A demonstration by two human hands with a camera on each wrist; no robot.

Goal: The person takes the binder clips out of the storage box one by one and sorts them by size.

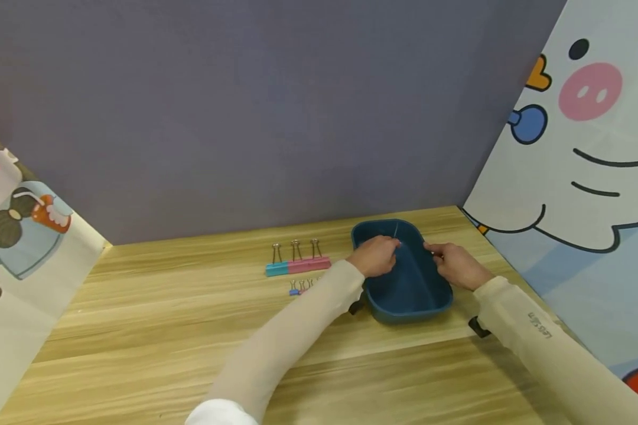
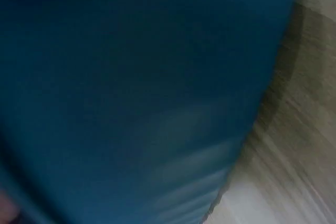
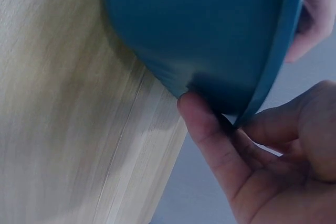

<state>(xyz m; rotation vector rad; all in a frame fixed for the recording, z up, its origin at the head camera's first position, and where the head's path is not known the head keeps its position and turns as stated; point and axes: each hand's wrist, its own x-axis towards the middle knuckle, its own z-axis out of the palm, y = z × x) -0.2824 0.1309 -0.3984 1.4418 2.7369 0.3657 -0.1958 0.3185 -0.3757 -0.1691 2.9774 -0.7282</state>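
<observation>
A dark blue plastic bin (image 1: 410, 289) with rounded corners sits at the right of the wooden table. My right hand (image 1: 457, 264) pinches its right rim; in the right wrist view the thumb and fingers (image 3: 202, 124) grip the edge and outer wall. My left hand (image 1: 374, 255) reaches over the left rim into the bin, its fingers bent. Whether those fingers hold anything small is hidden. Left of the bin lie large binder clips (image 1: 299, 267), blue and pink, in a row with handles up. Small binder clips (image 1: 302, 290) lie in front of them, partly behind my left sleeve.
The wooden table (image 1: 154, 330) ends at a grey panel (image 1: 276, 118) behind. White panels with cartoon prints stand at the left and right. Bin wall (image 2: 131, 98) fills most of the blurred left wrist view.
</observation>
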